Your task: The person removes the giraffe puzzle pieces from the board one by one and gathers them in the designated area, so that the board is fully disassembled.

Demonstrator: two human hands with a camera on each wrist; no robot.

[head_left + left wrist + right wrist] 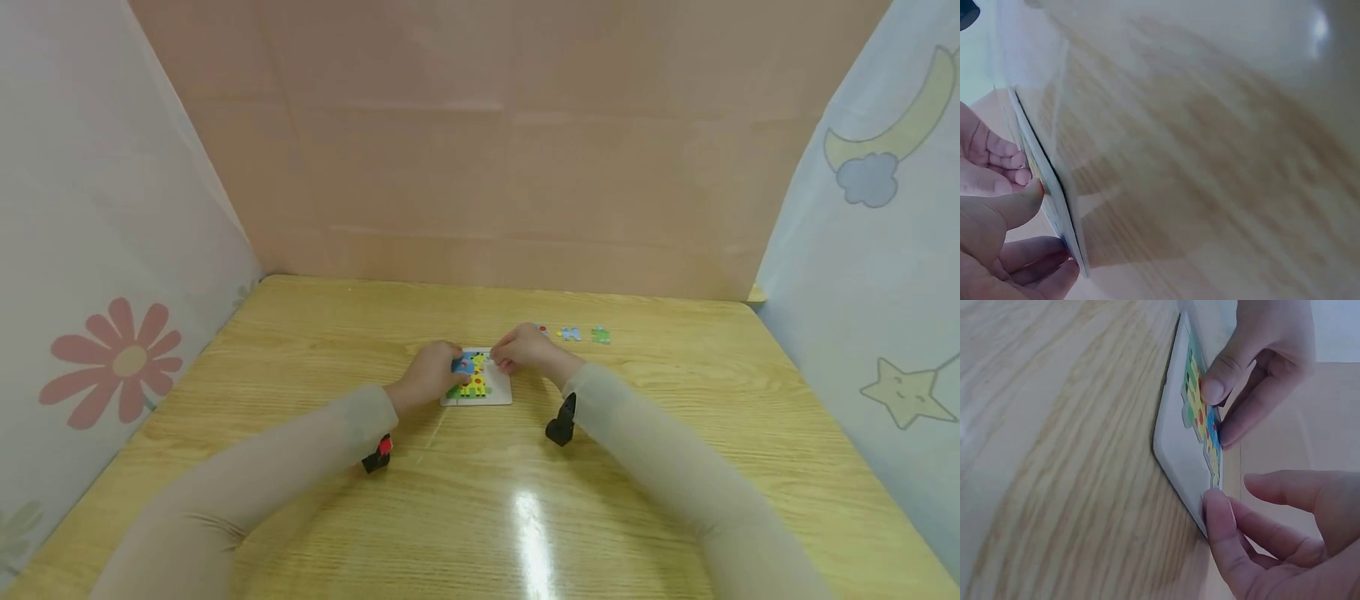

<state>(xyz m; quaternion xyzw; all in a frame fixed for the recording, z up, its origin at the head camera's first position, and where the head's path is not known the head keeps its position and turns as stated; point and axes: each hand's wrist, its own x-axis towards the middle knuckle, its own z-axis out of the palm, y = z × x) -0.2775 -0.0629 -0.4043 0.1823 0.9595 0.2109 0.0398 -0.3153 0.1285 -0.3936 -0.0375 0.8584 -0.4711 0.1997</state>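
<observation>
A white-framed jigsaw board (pixel 500 392) lies on the table, its left part filled with pieces that form a yellow giraffe (pixel 477 385) on blue and green. Its right part is bare white. My left hand (pixel 427 377) grips the board's left edge, thumb on the pieces and the other fingers at the edge, as the left wrist view shows. At the upper right corner, my right hand (pixel 527 347) has bent fingers and holds the board's edge. In the right wrist view one fingertip (pixel 1219 512) lies against the white surface. Whether a small piece sits beneath those fingers is hidden.
Beyond my right hand lie loose jigsaw pieces: a blue one (pixel 571 334), a green one (pixel 601 335), and one with red (pixel 542 330), partly covered by the hand. Printed cloth walls (pixel 862 275) flank the wooden table (pixel 337 333), and a brownish panel (pixel 495 167) closes the back.
</observation>
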